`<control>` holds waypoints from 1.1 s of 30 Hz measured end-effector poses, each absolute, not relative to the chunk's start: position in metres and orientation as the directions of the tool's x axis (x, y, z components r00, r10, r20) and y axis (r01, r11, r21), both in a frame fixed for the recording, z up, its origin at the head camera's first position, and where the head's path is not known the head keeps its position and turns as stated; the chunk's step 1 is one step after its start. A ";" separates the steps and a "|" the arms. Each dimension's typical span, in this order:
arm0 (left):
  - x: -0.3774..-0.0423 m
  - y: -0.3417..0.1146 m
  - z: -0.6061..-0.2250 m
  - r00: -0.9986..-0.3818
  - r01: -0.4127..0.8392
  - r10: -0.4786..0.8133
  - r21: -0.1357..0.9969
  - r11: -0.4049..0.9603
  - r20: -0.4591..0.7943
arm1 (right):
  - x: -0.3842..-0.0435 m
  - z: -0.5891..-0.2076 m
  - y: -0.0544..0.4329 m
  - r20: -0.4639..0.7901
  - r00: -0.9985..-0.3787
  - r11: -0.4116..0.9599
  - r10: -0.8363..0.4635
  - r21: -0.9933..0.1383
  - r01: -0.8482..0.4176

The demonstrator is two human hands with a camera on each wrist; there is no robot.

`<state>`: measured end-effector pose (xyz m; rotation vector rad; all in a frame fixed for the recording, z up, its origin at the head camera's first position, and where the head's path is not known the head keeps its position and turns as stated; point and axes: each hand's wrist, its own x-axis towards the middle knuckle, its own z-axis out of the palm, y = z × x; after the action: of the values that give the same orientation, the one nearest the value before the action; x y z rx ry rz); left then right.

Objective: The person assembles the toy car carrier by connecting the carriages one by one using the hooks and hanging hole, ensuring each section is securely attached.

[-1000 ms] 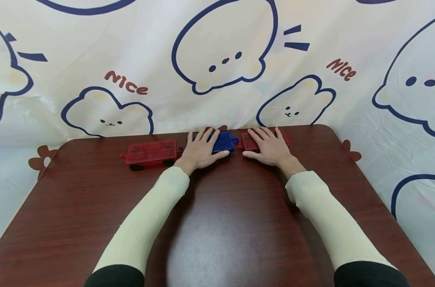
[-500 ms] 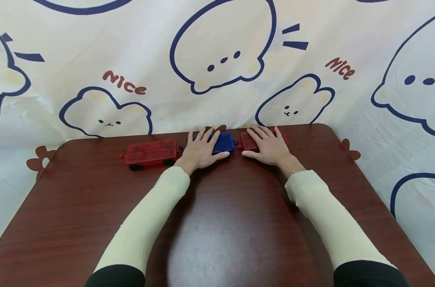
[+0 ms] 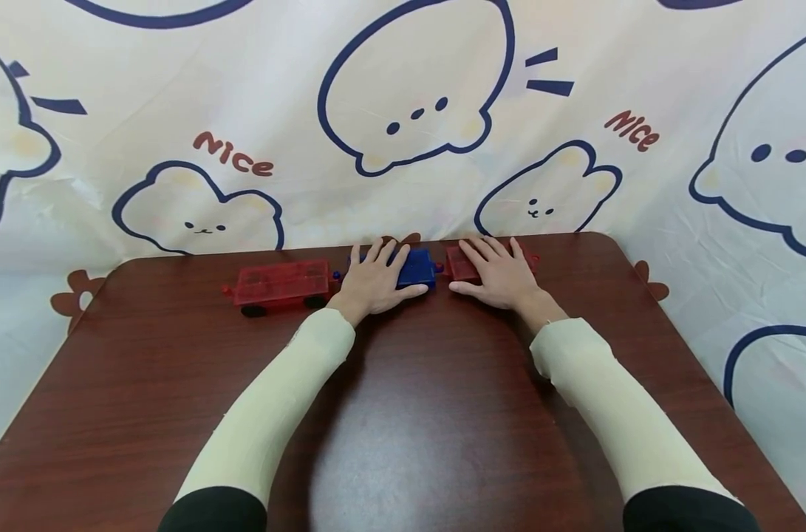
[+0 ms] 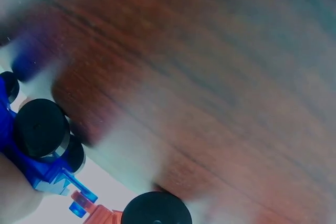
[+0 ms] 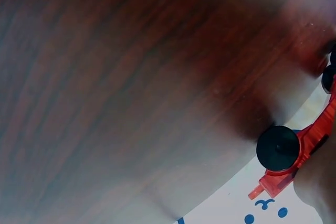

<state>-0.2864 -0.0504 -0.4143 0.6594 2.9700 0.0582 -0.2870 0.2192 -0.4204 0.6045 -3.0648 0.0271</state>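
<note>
In the head view, a see-through red toy train wagon (image 3: 283,283) stands at the left on black wheels, with a small blue hitch at its right end. My left hand (image 3: 371,284) lies over a blue toy wagon (image 3: 417,268), fingers straight and spread, thumb along its near side. To the right, a second red toy wagon (image 3: 460,264) is mostly covered by my right hand (image 3: 505,279), whose fingers are likewise straight and spread. The blue and right red wagons meet at their hitches; in the left wrist view, a blue hitch (image 4: 80,184) overlaps a red one (image 4: 84,201).
The wagons form a row near the far edge of the dark brown wooden table (image 3: 403,414). Right behind it hangs a white cloth (image 3: 376,199) with cartoon outlines, which continues along both sides.
My left hand and the blue wagon have shifted very slightly to the right and toward me. At their joint, red now shows where a blue ring showed. My right hand has hardly moved.
</note>
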 end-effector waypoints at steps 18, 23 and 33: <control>-0.287 -0.044 -0.406 -0.896 0.426 0.431 0.063 0.902 -0.108 | -0.286 -0.415 0.226 -0.018 -0.930 0.930 -0.366 -0.016 -0.366; -0.286 -0.045 -0.405 -0.895 0.435 0.438 0.052 0.899 -0.085 | -0.286 -0.415 0.226 -0.019 -0.930 0.930 -0.367 -0.006 -0.367; -0.278 -0.049 -0.406 -0.894 0.434 0.441 0.090 0.896 -0.079 | -0.281 -0.414 0.228 -0.002 -0.924 0.924 -0.382 0.017 -0.382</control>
<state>-0.2777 -0.0486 -0.4063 0.6857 2.9636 0.1058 -0.2811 0.2277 -0.4136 0.6117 -3.0801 -0.0268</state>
